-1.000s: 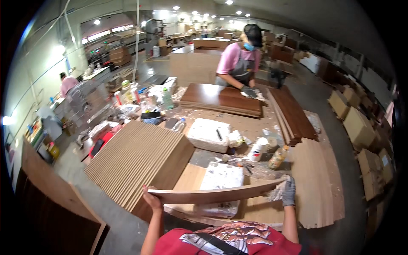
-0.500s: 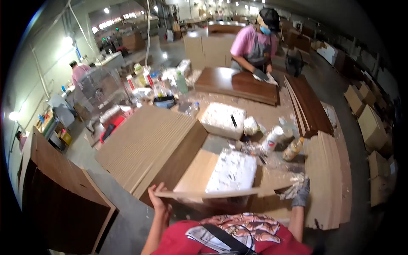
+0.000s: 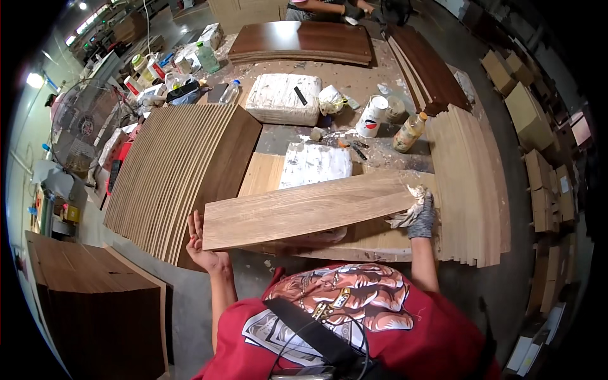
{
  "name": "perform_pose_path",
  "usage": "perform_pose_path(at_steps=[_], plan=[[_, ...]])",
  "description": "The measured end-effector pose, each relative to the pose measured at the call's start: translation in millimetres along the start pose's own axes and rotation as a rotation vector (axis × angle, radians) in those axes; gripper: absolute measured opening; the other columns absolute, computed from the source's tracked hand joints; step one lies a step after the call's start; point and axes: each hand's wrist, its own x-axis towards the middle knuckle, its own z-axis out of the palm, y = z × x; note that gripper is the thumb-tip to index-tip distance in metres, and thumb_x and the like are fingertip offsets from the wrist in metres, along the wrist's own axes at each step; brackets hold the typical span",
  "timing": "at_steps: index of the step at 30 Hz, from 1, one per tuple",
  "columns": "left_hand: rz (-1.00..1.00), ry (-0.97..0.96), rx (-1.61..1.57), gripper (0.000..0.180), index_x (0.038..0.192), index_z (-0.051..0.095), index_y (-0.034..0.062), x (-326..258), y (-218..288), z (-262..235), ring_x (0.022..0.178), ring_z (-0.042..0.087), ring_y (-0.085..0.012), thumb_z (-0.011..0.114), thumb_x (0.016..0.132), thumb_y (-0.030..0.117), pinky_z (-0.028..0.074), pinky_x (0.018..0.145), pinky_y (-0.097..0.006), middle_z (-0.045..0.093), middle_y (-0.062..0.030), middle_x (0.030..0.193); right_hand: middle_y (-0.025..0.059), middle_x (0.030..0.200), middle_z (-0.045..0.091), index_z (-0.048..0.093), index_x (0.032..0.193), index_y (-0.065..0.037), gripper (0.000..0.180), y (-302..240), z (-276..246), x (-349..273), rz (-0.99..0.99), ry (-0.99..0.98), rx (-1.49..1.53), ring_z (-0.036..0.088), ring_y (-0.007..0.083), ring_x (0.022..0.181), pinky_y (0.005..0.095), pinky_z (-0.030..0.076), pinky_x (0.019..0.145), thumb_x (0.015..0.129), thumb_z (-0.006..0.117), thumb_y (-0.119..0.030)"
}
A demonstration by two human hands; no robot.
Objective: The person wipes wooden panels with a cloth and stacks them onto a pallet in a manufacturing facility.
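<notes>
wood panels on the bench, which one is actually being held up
The light oak-coloured panel nearest the person: the bare left hand and gloved right hand grip its ends. The others lie in stacks, untouched by them.

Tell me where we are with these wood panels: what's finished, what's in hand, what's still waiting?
Done, by the look of it: dark stained panels stacked at the far end of the table. In hand: one pale bare panel, the left hand in a grip on its left end, the gloved right hand holding a rag at its right end. Left: many unstained panels, fanned at left and stacked at right.
</notes>
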Motion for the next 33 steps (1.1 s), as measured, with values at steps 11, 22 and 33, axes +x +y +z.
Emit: perform_pose_path(at_steps=[11,22,33], plan=[[-0.161,0.29,0.09,0.048,0.123,0.055,0.0046,-37,-14,-19,0.117,0.053,-0.0235,0.06,0.087,0.037,0.043,0.102,-0.039,0.058,-0.0099,0.125,0.017,0.108,0.058,0.054,0.119,-0.004,0.04,30,130,-54,-1.144,-0.33,-1.417,0.056,0.0303,0.102,0.0401,0.045,0.094,0.081,0.06,-0.008],[-0.142,0.292,0.406,0.04,0.121,0.056,-0.0009,-54,-39,-37,0.113,0.055,-0.0186,0.06,0.092,0.027,0.04,0.101,-0.033,0.059,-0.0083,0.123,0.0188,0.127,0.051,0.051,0.128,-0.006,0.044,67,127,-69,-0.842,-0.577,-1.897,0.047,0.0366,0.118,0.0486,0.035,0.103,0.088,0.051,-0.024],[-0.218,0.397,0.327,0.052,0.124,0.054,-0.0023,-64,-38,-8,0.111,0.055,-0.0204,0.061,0.09,0.035,0.04,0.098,-0.034,0.057,-0.0081,0.123,0.0083,0.111,0.059,0.045,0.124,-0.01,0.033,-6,173,54,-0.777,-0.27,-0.181,0.057,0.022,0.097,0.0383,0.051,0.09,0.092,0.054,-0.009]])
